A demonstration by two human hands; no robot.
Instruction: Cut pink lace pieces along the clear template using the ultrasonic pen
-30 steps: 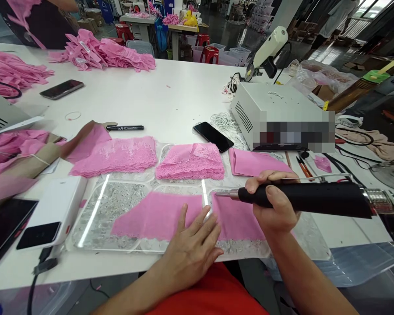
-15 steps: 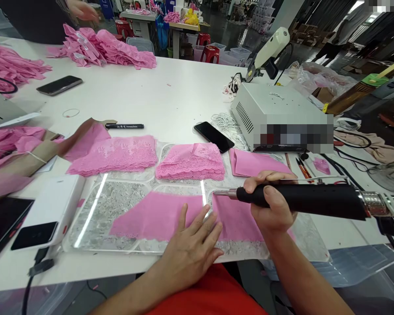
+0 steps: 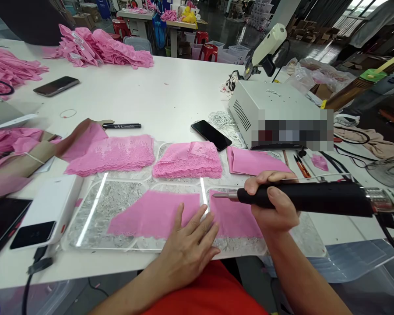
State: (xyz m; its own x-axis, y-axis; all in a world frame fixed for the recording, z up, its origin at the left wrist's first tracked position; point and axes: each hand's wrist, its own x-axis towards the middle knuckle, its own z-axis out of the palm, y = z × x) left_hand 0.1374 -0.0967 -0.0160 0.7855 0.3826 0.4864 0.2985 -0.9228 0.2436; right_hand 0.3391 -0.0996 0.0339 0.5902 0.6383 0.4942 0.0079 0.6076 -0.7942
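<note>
My left hand lies flat with its fingers spread, across the inner ends of two pink fabric pieces. The left fabric piece has a slanted outer side and a scalloped lower edge. My right hand is wrapped round a black corded hand tool with a slim metal tip. That tip points left, at the upper left corner of the right fabric piece; whether it touches the cloth, I cannot tell. Both pieces lie on a clear-topped, marbled board. My right hand and the tool hide part of the right piece.
Behind the board's front row lie a lace stack, a second lace stack and folded pink fabric. A grey metal box stands back right, beside a phone. A white power bank sits at left.
The tool tip has shifted slightly onto the corner of the right fabric piece. My left hand stays put. Another person's hand at the upper left has gone out of view.
</note>
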